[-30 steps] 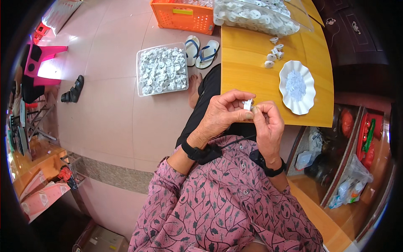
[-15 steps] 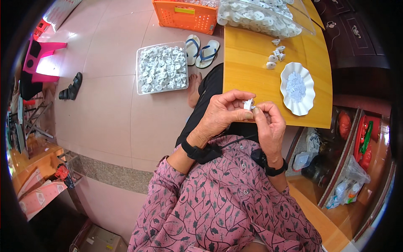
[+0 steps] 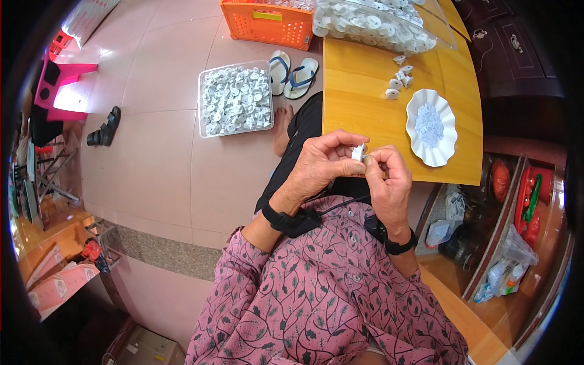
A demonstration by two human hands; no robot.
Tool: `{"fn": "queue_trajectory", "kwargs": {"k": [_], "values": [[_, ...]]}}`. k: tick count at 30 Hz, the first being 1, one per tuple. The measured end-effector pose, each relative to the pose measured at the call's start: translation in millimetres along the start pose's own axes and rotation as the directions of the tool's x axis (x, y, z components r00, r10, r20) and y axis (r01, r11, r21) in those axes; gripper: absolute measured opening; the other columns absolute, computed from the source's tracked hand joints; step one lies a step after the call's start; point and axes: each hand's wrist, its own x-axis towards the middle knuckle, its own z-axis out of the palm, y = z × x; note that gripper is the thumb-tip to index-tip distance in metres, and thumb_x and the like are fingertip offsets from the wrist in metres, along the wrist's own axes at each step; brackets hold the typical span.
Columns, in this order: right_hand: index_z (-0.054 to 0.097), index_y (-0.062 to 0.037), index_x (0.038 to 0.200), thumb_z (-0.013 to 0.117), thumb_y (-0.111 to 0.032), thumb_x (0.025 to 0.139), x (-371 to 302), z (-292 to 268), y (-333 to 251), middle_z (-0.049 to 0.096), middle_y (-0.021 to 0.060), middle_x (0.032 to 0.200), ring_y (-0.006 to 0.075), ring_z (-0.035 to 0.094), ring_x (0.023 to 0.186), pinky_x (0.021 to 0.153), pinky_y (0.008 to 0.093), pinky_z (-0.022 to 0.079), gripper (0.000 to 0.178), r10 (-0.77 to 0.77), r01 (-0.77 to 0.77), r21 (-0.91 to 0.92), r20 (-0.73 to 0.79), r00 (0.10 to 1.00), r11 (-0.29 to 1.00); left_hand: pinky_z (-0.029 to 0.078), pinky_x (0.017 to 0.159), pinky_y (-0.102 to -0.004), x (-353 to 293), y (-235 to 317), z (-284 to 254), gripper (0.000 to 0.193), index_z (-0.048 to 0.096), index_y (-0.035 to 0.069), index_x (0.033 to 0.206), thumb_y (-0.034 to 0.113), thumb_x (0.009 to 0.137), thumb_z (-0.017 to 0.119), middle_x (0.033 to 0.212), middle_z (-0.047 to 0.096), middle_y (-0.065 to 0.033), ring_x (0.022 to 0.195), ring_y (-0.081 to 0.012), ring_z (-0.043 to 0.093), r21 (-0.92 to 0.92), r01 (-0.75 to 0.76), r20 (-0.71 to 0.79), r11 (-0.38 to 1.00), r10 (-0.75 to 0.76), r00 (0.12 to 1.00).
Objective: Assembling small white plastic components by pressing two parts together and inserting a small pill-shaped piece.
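Note:
Between the thumb and forefinger of my left hand [image 3: 319,160] is a small white plastic part [image 3: 358,152], held just over the near left edge of the yellow table [image 3: 365,73]. My right hand [image 3: 389,173] meets it from the right, thumb and forefinger pinched at the part's side. Whatever the right fingertips hold is too small to make out. A white scalloped dish [image 3: 449,148] with tiny clear bluish pieces [image 3: 429,126] stands on the table, beyond my right hand. Several white round plastic parts [image 3: 394,85] lie farther back on the tabletop.
A clear bin [image 3: 377,30] heaped with white parts occupies the table's far end. On the floor are a clear tub [image 3: 236,100] full of similar parts, an orange crate [image 3: 267,25], flip-flops [image 3: 299,79] and a black sandal [image 3: 104,126]. Shelves with bags [image 3: 508,264] are at right.
My right fingers have shifted slightly left and up, closer against the white part. My left hand keeps nearly the same place and grip.

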Motion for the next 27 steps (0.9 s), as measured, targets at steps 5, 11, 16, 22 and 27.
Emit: {"fn": "queue_trajectory", "kwargs": {"k": [5,11,16,22,27], "values": [[0.056,0.0011,0.088,0.062,0.001,0.090,2.4,-7.1,1.0,0.056,0.0068,0.080,0.0133,0.055,0.067,0.061,0.0279,0.046,0.007,-0.026,0.027,-0.020,0.040,0.999,0.999,0.052,0.075,-0.0209,0.8,1.7,-4.0,0.043,0.067,-0.002,0.118,0.000,0.078,0.082,0.099,0.065,-0.0018,0.083,-0.0071,0.061,0.204,-0.021,0.023,0.979,0.017,1.000],[0.054,0.0006,0.086,0.062,0.001,0.089,3.9,-10.0,-1.0,0.055,0.0073,0.079,0.0142,0.054,0.065,0.060,0.0285,0.045,0.008,-0.026,0.029,-0.041,0.068,0.997,0.999,0.051,0.075,-0.0215,1.4,4.7,-0.2,0.043,0.069,0.000,0.117,0.001,0.077,0.083,0.097,0.064,0.0000,0.084,-0.0062,0.060,0.151,-0.029,0.038,0.988,0.023,0.999],[0.054,0.0006,0.086,0.062,0.001,0.089,4.2,-9.1,-0.8,0.055,0.0075,0.079,0.0147,0.054,0.065,0.060,0.0289,0.045,0.009,-0.035,0.038,-0.040,0.075,0.997,0.998,0.050,0.073,-0.0213,1.5,5.6,-1.6,0.042,0.069,0.000,0.117,0.001,0.077,0.082,0.097,0.064,0.0000,0.082,-0.0063,0.059,0.153,-0.034,0.061,0.988,0.025,0.998],[0.055,0.0012,0.087,0.062,0.001,0.090,3.2,-7.4,4.6,0.056,0.0073,0.080,0.0139,0.055,0.067,0.060,0.0286,0.046,0.007,-0.027,0.028,-0.008,0.074,0.997,1.000,0.055,0.078,-0.0233,2.3,3.0,-3.2,0.045,0.065,-0.003,0.121,-0.001,0.079,0.080,0.100,0.067,-0.0051,0.087,-0.0094,0.064,0.027,0.034,0.034,0.999,-0.035,0.999],[0.059,0.0027,0.090,0.063,0.000,0.091,2.2,-5.4,0.5,0.060,0.0069,0.084,0.0115,0.056,0.069,0.063,0.0272,0.047,0.005,0.145,-0.154,0.207,0.057,0.988,0.966,0.058,0.083,-0.0263,2.9,3.3,-3.0,0.047,0.062,-0.004,0.123,-0.003,0.079,0.079,0.102,0.069,-0.0078,0.091,-0.0122,0.067,-0.056,0.068,0.039,0.996,-0.066,0.997]]}}
